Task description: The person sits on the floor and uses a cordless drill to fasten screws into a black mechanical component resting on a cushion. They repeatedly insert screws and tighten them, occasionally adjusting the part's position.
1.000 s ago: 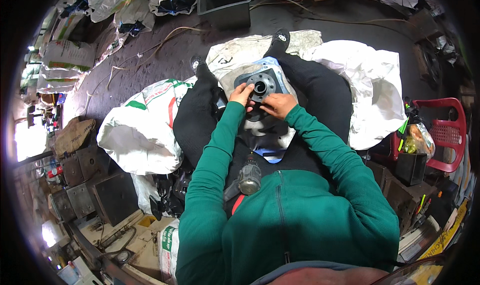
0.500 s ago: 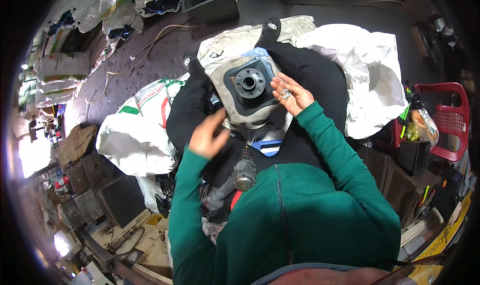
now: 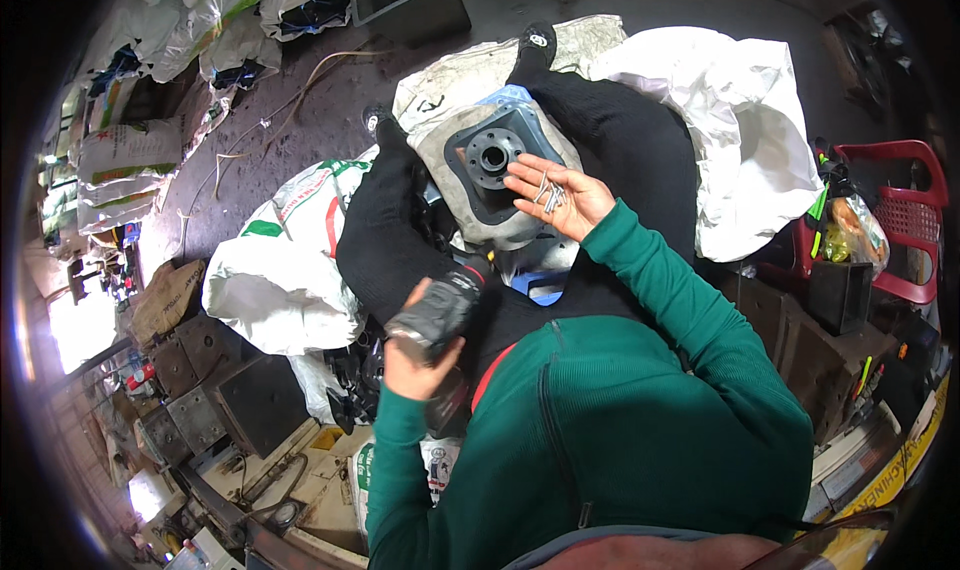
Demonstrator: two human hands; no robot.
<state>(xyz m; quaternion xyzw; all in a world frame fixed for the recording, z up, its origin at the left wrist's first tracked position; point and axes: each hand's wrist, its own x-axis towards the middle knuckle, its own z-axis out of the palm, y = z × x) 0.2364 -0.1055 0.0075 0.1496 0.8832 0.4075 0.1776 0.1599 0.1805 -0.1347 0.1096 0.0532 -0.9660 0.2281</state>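
My left hand (image 3: 412, 372) grips a dark cordless drill (image 3: 440, 315) above my left thigh; motion blurs the drill. Palm up, my right hand (image 3: 578, 206) cradles several small silver screws (image 3: 549, 195), its fingertips beside the round metal hub (image 3: 494, 158). A ring of holes surrounds the hub's central bore. The hub sits on a dark plate (image 3: 462, 168) with rounded corners, on a bulky piece (image 3: 460, 216) with a greyish, cloth-like surface between my legs. Blue parts (image 3: 545, 288) show below and above this piece.
White sacks (image 3: 290, 270) lie to the left, and another white sack (image 3: 745, 150) to the right. A black bin (image 3: 405, 10) stands at the far side. At the right are a red plastic chair (image 3: 905, 215) and dark metal blocks (image 3: 790, 345). Cables (image 3: 315, 75) run across the floor.
My left hand, empty before, has taken hold of the drill from my lap and lifted it. My right hand has moved left and nearer, turning its palm up with the screws in it.
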